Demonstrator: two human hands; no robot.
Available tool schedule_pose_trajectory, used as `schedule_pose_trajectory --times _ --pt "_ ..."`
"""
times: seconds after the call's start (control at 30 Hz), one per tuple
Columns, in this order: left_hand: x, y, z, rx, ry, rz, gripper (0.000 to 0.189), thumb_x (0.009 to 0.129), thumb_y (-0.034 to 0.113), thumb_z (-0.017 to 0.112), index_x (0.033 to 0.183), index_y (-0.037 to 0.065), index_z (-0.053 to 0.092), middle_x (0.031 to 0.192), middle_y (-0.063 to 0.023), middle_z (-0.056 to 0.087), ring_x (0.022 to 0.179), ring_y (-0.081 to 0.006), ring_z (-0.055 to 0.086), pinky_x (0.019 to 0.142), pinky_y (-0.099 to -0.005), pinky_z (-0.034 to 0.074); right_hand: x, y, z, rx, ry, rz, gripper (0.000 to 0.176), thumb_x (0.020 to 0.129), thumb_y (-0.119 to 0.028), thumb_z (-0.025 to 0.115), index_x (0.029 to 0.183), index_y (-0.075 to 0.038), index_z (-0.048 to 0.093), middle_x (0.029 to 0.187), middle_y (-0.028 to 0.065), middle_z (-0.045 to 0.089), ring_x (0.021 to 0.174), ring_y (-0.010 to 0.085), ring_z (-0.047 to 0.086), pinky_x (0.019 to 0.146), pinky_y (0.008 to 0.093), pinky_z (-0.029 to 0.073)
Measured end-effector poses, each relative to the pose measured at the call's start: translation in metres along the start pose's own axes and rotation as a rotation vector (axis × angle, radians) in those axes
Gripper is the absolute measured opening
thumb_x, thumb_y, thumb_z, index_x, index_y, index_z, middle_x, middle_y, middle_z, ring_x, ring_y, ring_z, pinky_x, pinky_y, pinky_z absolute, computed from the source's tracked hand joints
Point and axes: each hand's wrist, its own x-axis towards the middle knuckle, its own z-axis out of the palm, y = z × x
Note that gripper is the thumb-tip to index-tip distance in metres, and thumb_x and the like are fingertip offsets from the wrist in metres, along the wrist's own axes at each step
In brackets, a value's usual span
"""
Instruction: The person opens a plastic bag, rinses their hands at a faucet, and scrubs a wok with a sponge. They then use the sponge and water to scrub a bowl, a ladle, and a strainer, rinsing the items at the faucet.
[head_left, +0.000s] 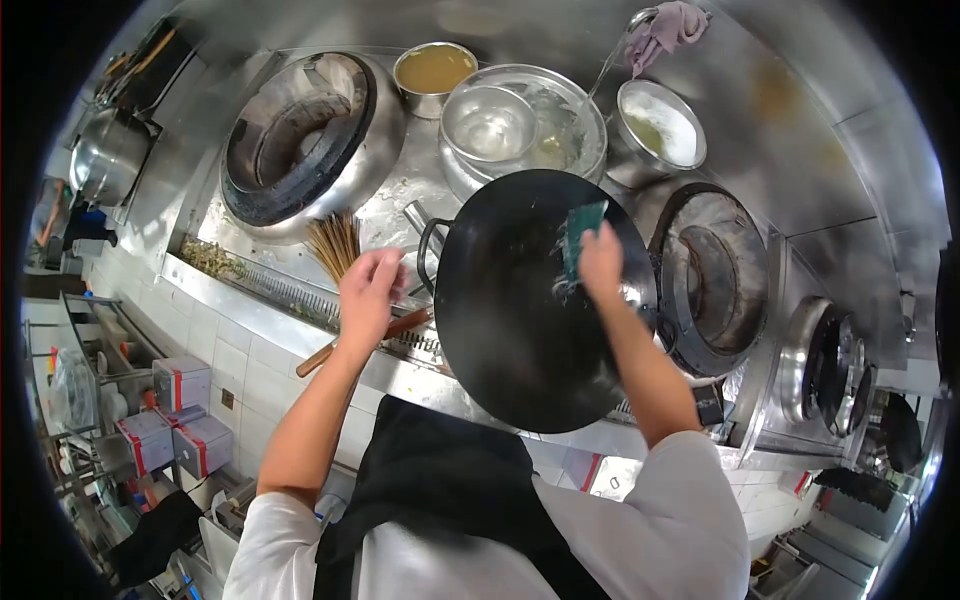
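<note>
A large black wok (510, 320) sits tilted toward me in front of the stove. My right hand (601, 262) is closed on a green scouring pad (578, 240), pressed against the inner far-right wall of the wok, with small wet streaks beside it. Left of the wok's loop handle (428, 258), my left hand (368, 295) hovers with loosely curled fingers and no object visible in them. Just behind it is a bamboo brush (335, 245), its lower end hidden by the hand. A wooden handle (325, 357) passes behind my left forearm.
Wok burners stand at left (295, 130) and right (712, 275). Behind the wok are a pot of brownish liquid (435, 70), a water basin (590, 120) holding a bowl (488, 125), and a foamy pot (657, 125). A purple cloth (665, 35) hangs on the faucet.
</note>
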Motion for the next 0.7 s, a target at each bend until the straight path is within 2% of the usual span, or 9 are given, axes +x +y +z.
schedule_pose_trajectory --times 0.07,0.1,0.2,0.27,0.47,0.53,0.6,0.63,0.7 --pt "0.01 0.003 0.013 -0.054 -0.086 -0.033 0.023 0.091 0.022 0.054 0.095 0.0 0.061 0.075 -0.001 0.058 0.063 -0.0065 0.052 0.057 -0.0203 0.043 -0.036 0.018 0.046 -0.203 -0.067 -0.049 0.023 0.087 -0.017 0.047 0.096 0.004 0.052 0.109 0.0309 0.051 0.107 0.0448 0.046 0.091 0.0489 0.036" --pt "0.012 0.003 0.017 -0.06 -0.101 -0.034 0.023 0.091 0.022 0.054 0.095 0.0 0.061 0.075 -0.001 0.058 0.063 -0.0065 0.052 0.057 -0.0203 0.043 -0.054 0.048 0.076 -0.542 0.035 -0.718 0.037 0.089 -0.024 0.045 0.109 0.006 0.048 0.121 0.0342 0.042 0.117 0.0505 0.035 0.101 0.0516 0.026" --pt "0.015 0.002 0.02 -0.092 -0.164 0.007 0.024 0.091 0.022 0.054 0.095 0.0 0.062 0.076 -0.0015 0.061 0.064 -0.0061 0.053 0.057 -0.0205 0.043 -0.113 0.011 0.103 -0.408 -0.299 -0.426 0.067 0.088 -0.034 0.047 0.136 0.006 0.023 0.139 0.0317 0.022 0.127 0.0509 0.022 0.106 0.0519 0.017" --pt "0.013 0.008 0.019 -0.065 -0.151 -0.026 0.02 0.09 0.017 0.055 0.093 -0.002 0.063 0.076 -0.0013 0.062 0.06 -0.0046 0.049 0.054 -0.0188 0.041 -0.134 0.038 0.087 -0.477 -0.518 -0.578 0.069 0.087 -0.034 0.049 0.139 0.001 0.02 0.142 0.0295 0.019 0.128 0.0501 0.02 0.104 0.0531 0.019" --pt "0.019 0.007 0.022 0.004 -0.178 0.005 0.02 0.089 0.014 0.055 0.094 -0.003 0.064 0.074 -0.0018 0.063 0.06 -0.0044 0.05 0.054 -0.0188 0.042 -0.061 0.04 0.084 -0.641 -0.078 -0.308 0.069 0.087 -0.039 0.049 0.137 0.001 0.024 0.142 0.0292 0.019 0.128 0.0501 0.019 0.102 0.0559 0.02" --pt "0.018 0.01 0.022 -0.02 -0.181 -0.021 0.02 0.089 0.013 0.056 0.096 -0.004 0.063 0.075 -0.0018 0.063 0.06 -0.0045 0.051 0.054 -0.0192 0.042 -0.071 0.015 0.129 -0.459 -0.062 -0.51 0.069 0.088 -0.04 0.045 0.138 0.002 0.021 0.143 0.0289 0.016 0.13 0.0496 0.015 0.105 0.0537 0.017" --pt "0.02 0.009 0.021 -0.069 -0.165 -0.035 0.021 0.089 0.012 0.056 0.098 -0.005 0.062 0.075 -0.0017 0.063 0.061 -0.0046 0.052 0.055 -0.0193 0.042 -0.111 -0.003 0.127 -0.203 -0.368 -0.462 0.071 0.088 -0.039 0.046 0.14 0.001 0.019 0.144 0.0284 0.013 0.131 0.0496 0.012 0.107 0.0523 0.014" --pt "0.021 0.007 0.021 -0.07 -0.163 -0.03 0.021 0.089 0.012 0.056 0.098 -0.005 0.062 0.075 -0.0017 0.063 0.061 -0.0046 0.052 0.055 -0.0193 0.042 -0.115 0.047 0.133 -0.306 -0.466 -0.713 0.074 0.086 -0.04 0.049 0.14 0.0 0.019 0.145 0.028 0.012 0.133 0.0484 0.011 0.107 0.0526 0.013" --pt "0.02 0.004 0.024 -0.105 -0.179 -0.041 0.023 0.088 0.012 0.057 0.101 -0.006 0.061 0.076 -0.0027 0.064 0.064 -0.0048 0.053 0.058 -0.0189 0.042 -0.13 0.056 0.063 -0.579 -0.576 -0.634 0.074 0.084 -0.038 0.053 0.14 0.0 0.022 0.144 0.028 0.014 0.132 0.0481 0.014 0.106 0.0537 0.016"
